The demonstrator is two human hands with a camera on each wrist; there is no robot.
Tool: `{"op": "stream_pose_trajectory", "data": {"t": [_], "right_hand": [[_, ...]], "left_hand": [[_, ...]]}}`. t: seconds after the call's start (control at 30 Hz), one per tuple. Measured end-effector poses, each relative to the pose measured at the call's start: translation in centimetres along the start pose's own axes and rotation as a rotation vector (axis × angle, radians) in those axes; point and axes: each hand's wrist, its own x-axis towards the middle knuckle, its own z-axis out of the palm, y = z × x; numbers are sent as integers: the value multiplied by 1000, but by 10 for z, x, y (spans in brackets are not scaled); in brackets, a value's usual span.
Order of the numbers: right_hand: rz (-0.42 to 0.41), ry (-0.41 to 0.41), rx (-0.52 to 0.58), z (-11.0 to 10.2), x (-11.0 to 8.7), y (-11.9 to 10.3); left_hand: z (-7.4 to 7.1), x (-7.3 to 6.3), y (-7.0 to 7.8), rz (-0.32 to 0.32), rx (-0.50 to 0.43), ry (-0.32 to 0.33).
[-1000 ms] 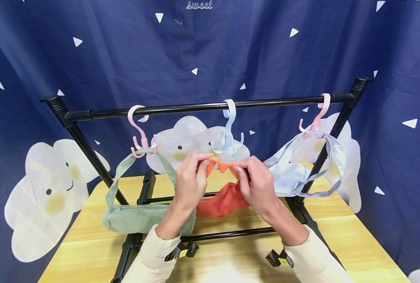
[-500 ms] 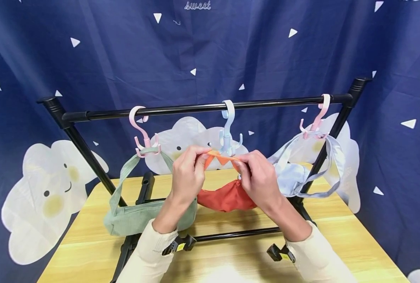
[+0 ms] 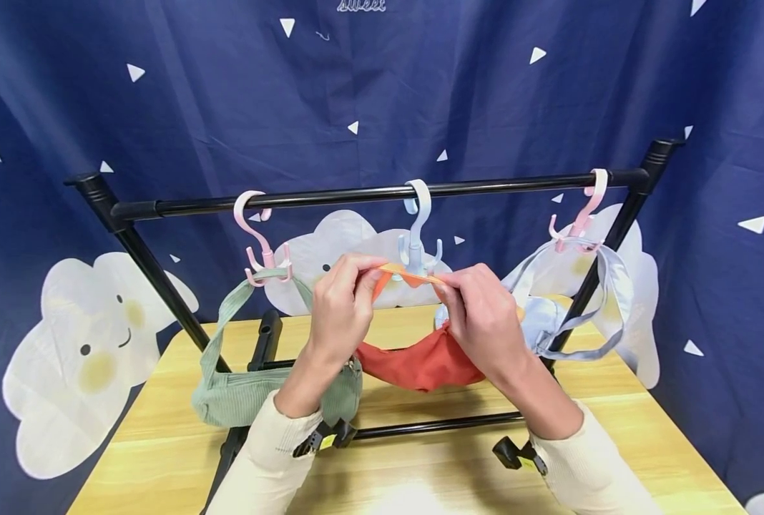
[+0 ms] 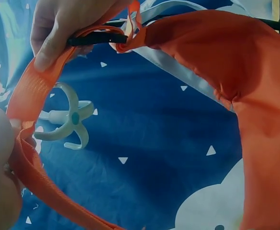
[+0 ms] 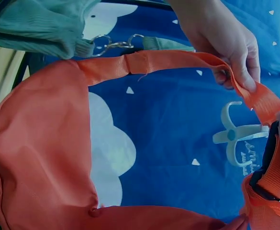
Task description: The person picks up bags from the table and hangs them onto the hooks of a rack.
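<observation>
An orange-red shoulder bag (image 3: pixel 423 365) hangs below both hands. My left hand (image 3: pixel 343 300) pinches its orange strap (image 3: pixel 393 269) on the left, and my right hand (image 3: pixel 485 311) pinches it on the right. The stretch between them overlaps the lower prongs of a light blue swivel hook (image 3: pixel 419 214) in the head view. In the right wrist view the left hand (image 5: pixel 230 48) grips the strap from above, and a black strap slider (image 5: pixel 266 167) lies beside the right hand. The left wrist view shows the blue prongs (image 4: pixel 72 117) within the strap's loop.
A black rack bar (image 3: pixel 330 199) carries the hooks. On the left, a green corduroy bag (image 3: pixel 247 397) hangs from a pink hook (image 3: pixel 253 232). A pale blue bag (image 3: pixel 539 318) hangs from another pink hook (image 3: pixel 584 211) at right. Underneath is a wooden table (image 3: pixel 144 429).
Both hands have risen with the strap, from below the blue hook's prongs up to their level. The right hand has shifted slightly right, and more of the red bag shows.
</observation>
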Motion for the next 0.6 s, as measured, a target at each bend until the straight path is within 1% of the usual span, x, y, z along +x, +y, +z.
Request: {"op": "stream_pose_trajectory", "data": {"t": [0.13,0.3,0.4,0.6], "right_hand": [[-21,-10,-38,-5,6,-1],[-62,-8,-78,-11,16,0],[-63,-12,-82,-13,20,0],[-50,-13,-76,-15,23,2]], "left_hand": [[-3,5,1,0,6,-11],[-6,13,3,29,7,-12],[-6,16,3,37,13,-12],[-6,20,3,25,24,-22]]}}
